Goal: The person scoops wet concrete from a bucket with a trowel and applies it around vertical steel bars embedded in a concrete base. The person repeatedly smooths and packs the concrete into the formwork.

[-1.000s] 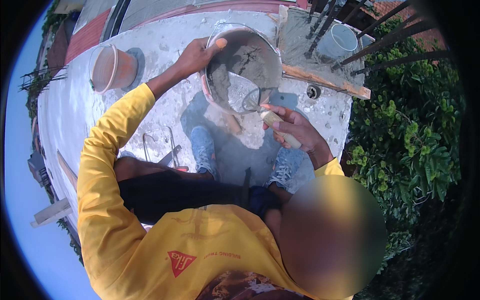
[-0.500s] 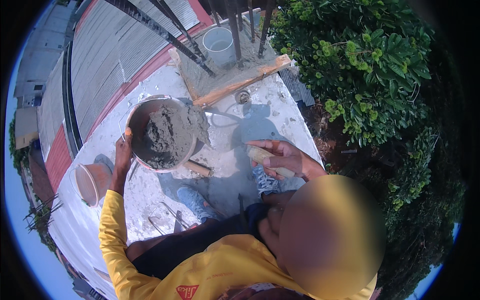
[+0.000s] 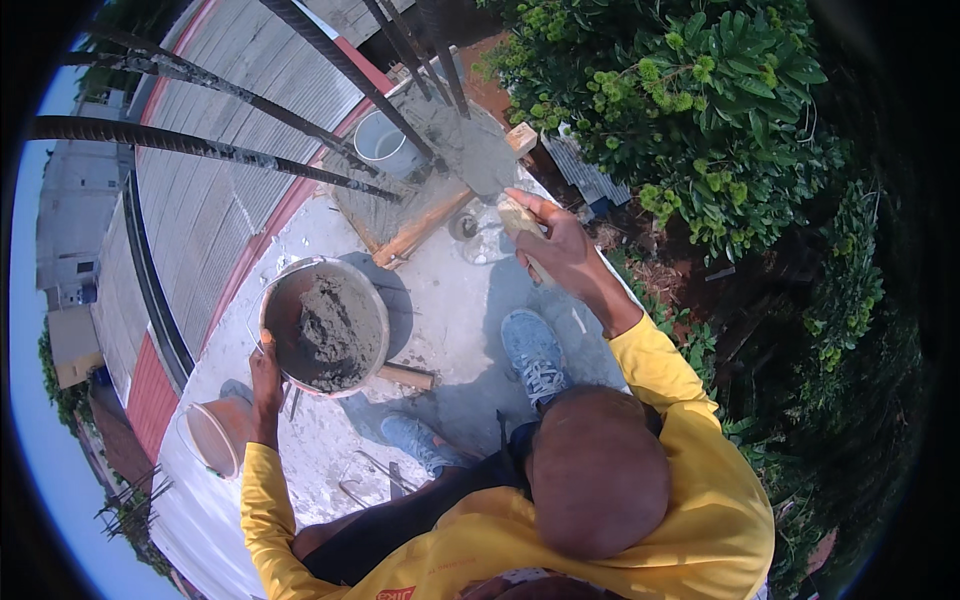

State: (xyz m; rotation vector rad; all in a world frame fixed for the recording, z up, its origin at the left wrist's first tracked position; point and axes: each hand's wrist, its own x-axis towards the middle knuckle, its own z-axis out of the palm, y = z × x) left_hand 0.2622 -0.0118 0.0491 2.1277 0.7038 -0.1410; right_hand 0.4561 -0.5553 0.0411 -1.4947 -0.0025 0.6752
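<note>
Trowel (image 3: pixel 519 222) aslant in right hand (image 3: pixel 574 258), tip apparently forward-left

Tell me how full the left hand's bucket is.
Partly full: grey mortar lies in the bucket, leaving some inner wall bare.

- Near the left edge of the concrete slab (image 3: pixel 455 305), the left hand (image 3: pixel 265 385) has its fingers (image 3: pixel 267 343) at the rim of a large bucket (image 3: pixel 285 325), part-filled with grey mortar (image 3: pixel 338 335).
- Toward the right edge, the right hand (image 3: pixel 568 255) grips a wooden handle (image 3: pixel 522 222).
- At the far end, a wooden board (image 3: pixel 428 230) borders grey concrete; steel bars (image 3: pixel 200 147) rise around a white bucket (image 3: pixel 395 160).
- A reddish bucket (image 3: pixel 235 418) sits by the left edge, nearer the person.
</note>
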